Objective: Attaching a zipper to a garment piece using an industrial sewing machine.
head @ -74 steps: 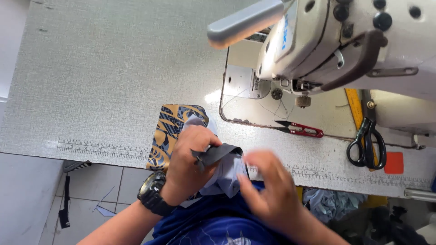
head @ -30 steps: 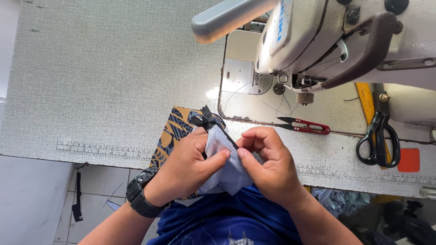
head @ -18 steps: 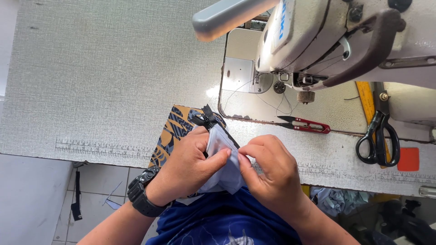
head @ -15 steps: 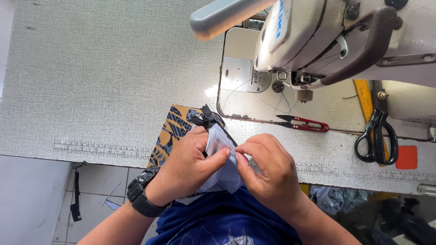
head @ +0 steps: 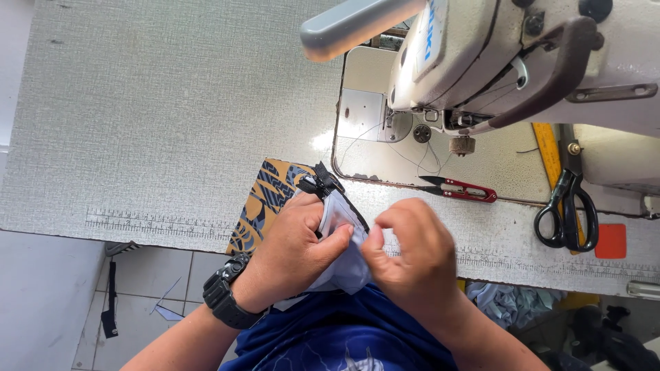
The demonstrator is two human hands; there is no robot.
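Both hands, left (head: 295,244) and right (head: 411,251), pinch a pale fabric piece (head: 342,257) at the desk (head: 172,103) edge. Beyond: patterned cloth (head: 265,199), red thread snips (head: 460,189), black scissors (head: 567,216), sewing machine (head: 509,62).

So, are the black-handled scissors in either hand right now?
No, the black-handled scissors lie on the table's right side, while the left hand and right hand both pinch the pale fabric.

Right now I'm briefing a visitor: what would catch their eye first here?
Both hands meet at the table's near edge: the left hand and right hand pinch a pale grey fabric piece with a black strip. Above looms the white sewing machine; red thread snips and black scissors lie right.
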